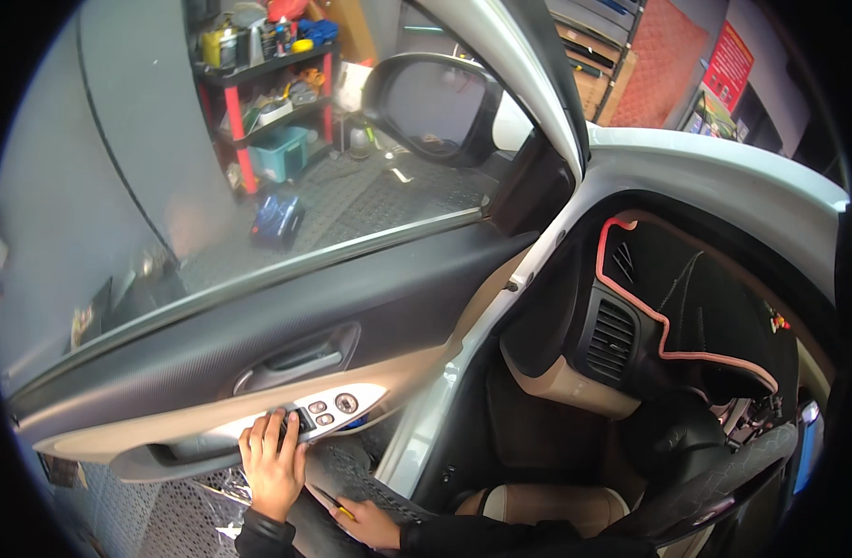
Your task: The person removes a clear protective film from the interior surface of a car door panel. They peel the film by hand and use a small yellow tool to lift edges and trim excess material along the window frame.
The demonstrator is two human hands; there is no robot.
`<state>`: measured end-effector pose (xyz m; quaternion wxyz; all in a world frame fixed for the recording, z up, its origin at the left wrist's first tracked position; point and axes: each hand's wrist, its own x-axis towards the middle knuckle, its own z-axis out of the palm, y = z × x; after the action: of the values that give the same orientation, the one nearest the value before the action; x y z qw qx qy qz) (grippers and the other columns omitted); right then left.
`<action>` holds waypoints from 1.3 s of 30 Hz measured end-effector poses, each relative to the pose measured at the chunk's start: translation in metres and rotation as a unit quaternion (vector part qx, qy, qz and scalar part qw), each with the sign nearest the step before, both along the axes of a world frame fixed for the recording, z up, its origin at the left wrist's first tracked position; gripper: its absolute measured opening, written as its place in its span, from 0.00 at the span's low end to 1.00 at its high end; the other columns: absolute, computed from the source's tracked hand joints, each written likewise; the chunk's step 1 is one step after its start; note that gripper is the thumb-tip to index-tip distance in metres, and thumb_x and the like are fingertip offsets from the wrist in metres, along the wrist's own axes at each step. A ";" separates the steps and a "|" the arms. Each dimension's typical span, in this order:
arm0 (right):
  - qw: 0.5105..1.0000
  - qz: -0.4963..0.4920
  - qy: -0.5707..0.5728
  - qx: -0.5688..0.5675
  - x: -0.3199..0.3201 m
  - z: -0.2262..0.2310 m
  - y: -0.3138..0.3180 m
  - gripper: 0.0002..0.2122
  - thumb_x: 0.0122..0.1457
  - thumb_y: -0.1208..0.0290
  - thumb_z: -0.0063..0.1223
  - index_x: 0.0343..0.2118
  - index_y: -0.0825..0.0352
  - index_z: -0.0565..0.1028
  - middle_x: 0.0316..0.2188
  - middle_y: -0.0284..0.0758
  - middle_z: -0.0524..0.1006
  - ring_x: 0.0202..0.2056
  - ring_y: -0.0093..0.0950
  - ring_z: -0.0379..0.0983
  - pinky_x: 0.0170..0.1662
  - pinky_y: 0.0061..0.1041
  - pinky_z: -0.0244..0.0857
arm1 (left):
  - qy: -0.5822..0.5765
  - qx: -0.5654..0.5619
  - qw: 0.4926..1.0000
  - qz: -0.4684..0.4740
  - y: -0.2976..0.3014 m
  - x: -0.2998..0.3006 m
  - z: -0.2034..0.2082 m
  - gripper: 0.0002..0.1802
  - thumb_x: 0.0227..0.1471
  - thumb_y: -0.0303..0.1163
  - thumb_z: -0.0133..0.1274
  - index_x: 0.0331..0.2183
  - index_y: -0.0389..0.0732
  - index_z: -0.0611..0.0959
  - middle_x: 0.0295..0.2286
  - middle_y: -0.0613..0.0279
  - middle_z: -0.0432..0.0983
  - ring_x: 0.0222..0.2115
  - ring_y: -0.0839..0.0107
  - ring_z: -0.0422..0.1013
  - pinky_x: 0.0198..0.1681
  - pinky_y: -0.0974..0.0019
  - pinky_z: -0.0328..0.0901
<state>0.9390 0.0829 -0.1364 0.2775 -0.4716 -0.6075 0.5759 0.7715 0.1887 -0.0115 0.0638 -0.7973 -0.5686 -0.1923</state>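
My left hand (273, 462) rests on the switch panel (370, 395) of an open car door, its fingers stretched out over the dark window switches (305, 421). A round mirror control (347, 404) sits at the panel's front end. Below and to the right, my right hand (375, 526) is closed around a slim tool (347, 510) with a yellow part and a thin end pointing toward the door. Its exact kind is too small to make out. Above the panel is the inner door handle (300, 368), which neither hand touches.
The door glass and side mirror (435, 107) stand beyond the panel. To the right are the dashboard (714, 298) with pink trim, an air vent (612, 337) and the steering wheel (733, 484). A red and black shelf (258, 74) with bottles stands outside.
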 end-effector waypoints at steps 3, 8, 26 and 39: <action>0.998 0.012 -0.056 0.001 -0.010 -0.002 0.000 0.17 0.72 0.57 0.48 0.44 0.69 0.75 0.29 0.53 0.80 0.31 0.53 0.78 0.36 0.48 0.70 | 0.012 -0.005 1.000 -0.029 0.006 -0.010 -0.002 0.30 0.52 0.36 0.62 0.57 0.39 0.80 0.57 0.50 0.71 0.56 0.47 0.66 0.60 0.41 0.58; 0.995 -0.081 -0.026 0.051 -0.016 0.002 -0.005 0.14 0.69 0.58 0.53 0.33 0.65 0.80 0.29 0.49 0.80 0.29 0.54 0.75 0.34 0.52 0.69 | 0.037 -0.018 0.995 -0.089 0.018 -0.022 0.000 0.30 0.53 0.40 0.62 0.57 0.42 0.81 0.55 0.49 0.72 0.52 0.46 0.68 0.55 0.42 0.62; 0.996 -0.083 0.024 0.020 -0.007 0.021 0.002 0.12 0.69 0.58 0.52 0.41 0.62 0.79 0.24 0.54 0.78 0.26 0.58 0.76 0.30 0.56 0.67 | 0.072 -0.003 0.979 -0.193 0.042 -0.047 -0.005 0.28 0.54 0.37 0.66 0.56 0.41 0.82 0.48 0.46 0.77 0.44 0.45 0.75 0.49 0.47 0.72; 0.998 -0.009 0.049 -0.039 -0.028 -0.016 -0.009 0.23 0.69 0.50 0.51 0.53 0.65 0.80 0.45 0.51 0.82 0.45 0.52 0.77 0.50 0.50 0.70 | 0.091 -0.045 0.977 -0.188 0.039 -0.068 -0.023 0.33 0.51 0.45 0.67 0.57 0.42 0.82 0.49 0.48 0.77 0.43 0.51 0.74 0.48 0.49 0.69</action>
<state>0.9112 0.0736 -0.1522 0.2936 -0.4588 -0.5656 0.6192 0.7040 0.2279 -0.0343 0.0415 -0.9062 -0.4084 -0.1018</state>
